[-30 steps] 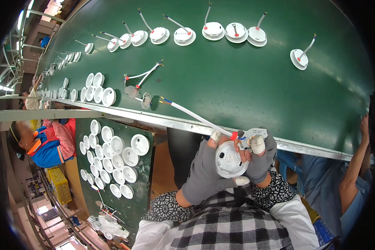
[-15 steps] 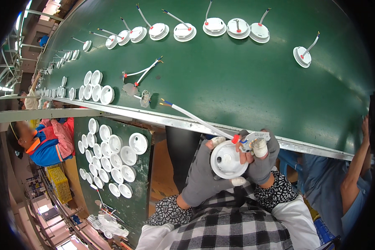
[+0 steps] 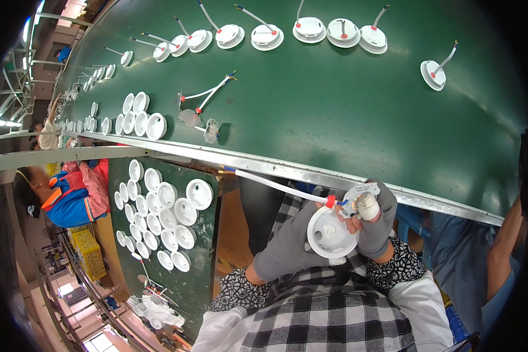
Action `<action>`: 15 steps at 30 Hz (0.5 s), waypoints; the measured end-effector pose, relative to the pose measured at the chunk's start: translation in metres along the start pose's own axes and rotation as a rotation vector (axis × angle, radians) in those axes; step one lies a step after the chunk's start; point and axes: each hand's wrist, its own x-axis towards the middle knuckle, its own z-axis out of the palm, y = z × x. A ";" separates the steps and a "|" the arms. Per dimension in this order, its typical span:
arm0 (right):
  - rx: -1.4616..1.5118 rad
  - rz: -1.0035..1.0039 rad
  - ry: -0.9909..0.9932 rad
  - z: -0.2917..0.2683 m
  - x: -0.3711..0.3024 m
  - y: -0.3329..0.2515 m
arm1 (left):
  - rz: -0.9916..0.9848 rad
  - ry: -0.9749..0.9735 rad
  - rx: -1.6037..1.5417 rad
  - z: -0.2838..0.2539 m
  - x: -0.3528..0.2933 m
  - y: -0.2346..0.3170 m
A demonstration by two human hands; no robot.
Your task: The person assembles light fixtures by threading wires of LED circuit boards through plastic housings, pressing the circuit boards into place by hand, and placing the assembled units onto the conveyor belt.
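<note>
In my gloved left hand is a white round plastic housing, its open side up, held over my lap. Most of that hand's fingers are hidden behind it. My gloved right hand, with white tape round the thumb, pinches a small circuit board just above the housing's upper right rim. From the board runs a white cable with a red grommet near the board. The cable's stripped end reaches left along the bench's metal edge.
On the green bench stands a row of white housings with upright cables. Loose cabled boards lie nearer, beside more housings. A side table carries many housings. Co-workers sit left and right.
The housing has turned and shifted right, closer under the board. My left thumb has gone out of sight behind it. The cable's free end has dropped to the bench edge.
</note>
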 end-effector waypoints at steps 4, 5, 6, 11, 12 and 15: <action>0.348 0.070 0.021 -0.008 -0.009 -0.005 | 0.038 0.109 0.057 0.000 -0.004 -0.003; 0.437 0.087 0.027 -0.012 -0.012 -0.007 | 0.043 0.179 0.078 -0.001 -0.005 -0.003; 0.604 0.183 0.016 -0.023 -0.020 -0.020 | 0.121 0.336 0.067 -0.005 -0.009 -0.002; -0.023 0.128 -0.022 -0.027 -0.016 -0.064 | 0.122 0.594 0.218 -0.013 -0.026 -0.031; 0.023 0.197 -0.006 -0.031 -0.019 -0.065 | 0.089 0.611 0.309 -0.014 -0.028 -0.029; 0.120 0.324 0.036 -0.036 -0.026 -0.065 | 0.034 0.642 0.255 -0.012 -0.032 -0.030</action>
